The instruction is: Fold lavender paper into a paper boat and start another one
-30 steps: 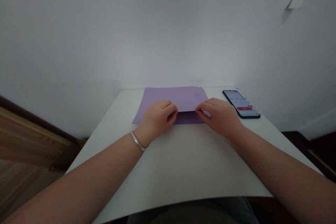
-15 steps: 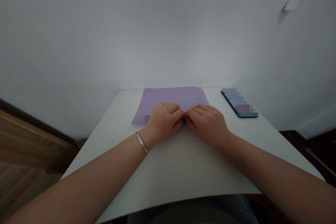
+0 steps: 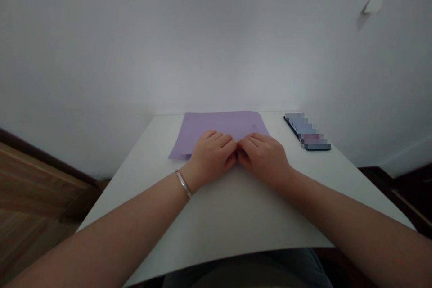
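Note:
A sheet of purple paper (image 3: 219,120) lies near the back of the white table, partly covered by my hands. My left hand (image 3: 213,155) is closed at its near edge, with fingers curled and a silver bangle on the wrist. Close against it, my right hand (image 3: 265,155) is also closed on the near edge, the fingertips of both hands almost meeting. A short raised or folded edge of the paper shows just left of my left hand. What lies under the fingers is hidden.
On the right of the white table (image 3: 236,220) lies a phone (image 3: 305,131) with a blurred screen. A pale wall (image 3: 216,45) rises right behind the table. Brown wooden furniture (image 3: 37,175) stands at the lower left.
The paper's raised edge beside my left hand has come slightly nearer to me, close to the front edge. Both hands have stayed nearly in place.

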{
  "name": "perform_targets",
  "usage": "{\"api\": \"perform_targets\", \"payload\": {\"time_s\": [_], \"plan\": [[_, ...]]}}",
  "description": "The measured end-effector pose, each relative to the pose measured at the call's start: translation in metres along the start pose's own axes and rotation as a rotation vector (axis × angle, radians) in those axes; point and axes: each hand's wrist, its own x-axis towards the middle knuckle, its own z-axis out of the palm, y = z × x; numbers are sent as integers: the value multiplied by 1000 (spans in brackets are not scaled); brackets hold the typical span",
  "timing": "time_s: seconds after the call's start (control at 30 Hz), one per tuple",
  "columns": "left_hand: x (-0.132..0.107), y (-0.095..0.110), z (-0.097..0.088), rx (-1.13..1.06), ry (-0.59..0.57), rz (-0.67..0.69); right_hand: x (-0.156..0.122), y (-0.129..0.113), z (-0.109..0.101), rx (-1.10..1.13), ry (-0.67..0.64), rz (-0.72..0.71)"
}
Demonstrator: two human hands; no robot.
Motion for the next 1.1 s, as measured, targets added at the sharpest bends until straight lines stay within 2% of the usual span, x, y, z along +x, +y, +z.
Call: {"api": "perform_targets", "payload": {"time_s": [0.33, 0.73, 1.1], "plan": [[-2, -2, 0, 15, -39, 15, -1, 5, -2, 27, -26, -66], [-9, -16, -10, 98, -126, -40, -2, 31, -8, 111, -39, -59], [-12, -27, -19, 144, -321, -142, -6, 44, -7, 91, -42, -31]]}}
